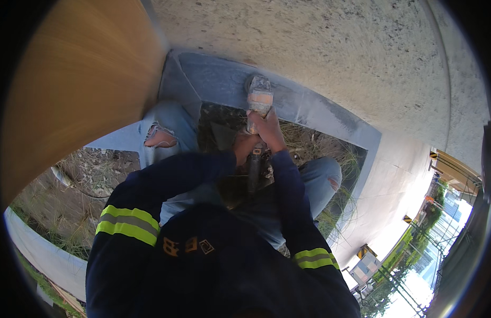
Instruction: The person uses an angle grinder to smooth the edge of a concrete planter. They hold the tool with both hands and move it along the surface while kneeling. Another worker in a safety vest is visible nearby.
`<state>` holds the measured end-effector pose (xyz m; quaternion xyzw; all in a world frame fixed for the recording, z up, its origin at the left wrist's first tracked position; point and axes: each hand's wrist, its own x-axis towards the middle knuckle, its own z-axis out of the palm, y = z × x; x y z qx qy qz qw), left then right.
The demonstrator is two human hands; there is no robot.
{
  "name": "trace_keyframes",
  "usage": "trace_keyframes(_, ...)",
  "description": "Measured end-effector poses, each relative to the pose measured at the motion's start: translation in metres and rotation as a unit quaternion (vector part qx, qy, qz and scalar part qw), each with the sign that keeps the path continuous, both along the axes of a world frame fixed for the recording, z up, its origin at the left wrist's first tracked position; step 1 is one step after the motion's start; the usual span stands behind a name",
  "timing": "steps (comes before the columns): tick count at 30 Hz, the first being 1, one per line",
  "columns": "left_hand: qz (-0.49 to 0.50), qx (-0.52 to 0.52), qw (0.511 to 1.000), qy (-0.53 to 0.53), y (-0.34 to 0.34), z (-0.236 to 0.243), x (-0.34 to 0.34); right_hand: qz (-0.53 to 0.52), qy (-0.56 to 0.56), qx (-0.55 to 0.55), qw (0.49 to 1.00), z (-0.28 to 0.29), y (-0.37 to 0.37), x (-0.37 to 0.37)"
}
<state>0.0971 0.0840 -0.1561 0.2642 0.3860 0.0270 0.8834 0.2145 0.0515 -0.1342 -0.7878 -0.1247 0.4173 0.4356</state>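
Note:
A dusty angle grinder [260, 98] with a worn orange and grey body points away from me, its head against the grey ledge [213, 74] at the foot of the wall. Wrapped round the grinder's body is my right hand [270, 130], closed. Nearer to me, my left hand [245, 145] is closed round the rear of the tool, its fingers partly hidden. A dark rear end of the grinder [254, 172] hangs down between my knees. The grinder's disc cannot be made out clearly.
A rough beige wall [330, 47] rises ahead, and a smooth tan panel [81, 79] stands close on my left. Dry grass [309, 139] and soil lie inside the grey border. A cable [91, 195] lies on the ground at left. Scaffolding [402, 283] shows at far right.

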Motion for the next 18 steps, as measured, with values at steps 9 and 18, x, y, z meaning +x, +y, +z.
trace_keyframes(9, -0.043, -0.043, 0.997, 0.04, -0.008, 0.003, -0.021, 0.006, 0.018, 0.03, 0.999, -0.007, -0.013, -0.015)
trace_keyframes(18, -0.022, 0.035, 0.996, 0.076, -0.013, 0.002, -0.025, 0.058, -0.024, 0.008, 0.998, -0.003, -0.011, -0.023)
